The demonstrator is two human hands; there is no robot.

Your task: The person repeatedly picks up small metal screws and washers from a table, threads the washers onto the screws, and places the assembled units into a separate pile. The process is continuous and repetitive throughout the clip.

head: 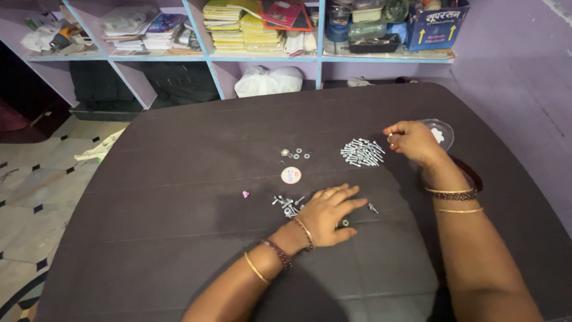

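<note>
My left hand [329,212] lies flat, palm down and fingers spread, on the dark table [179,238], beside a small heap of nuts and bolts [288,205]. One loose screw [373,208] lies just past its fingertips. My right hand [411,141] hovers to the right of a pile of silver screws [362,152], thumb and fingers pinched together on what looks like a small silver part. A few washers [296,154] and a round white lid [291,175] sit in the table's middle.
A clear plastic container [442,132] stands behind my right hand. A tiny pink scrap [245,194] lies left of the heap. Shelves [268,58] with books, boxes and bags line the far wall. Tiled floor [36,185] lies to the left.
</note>
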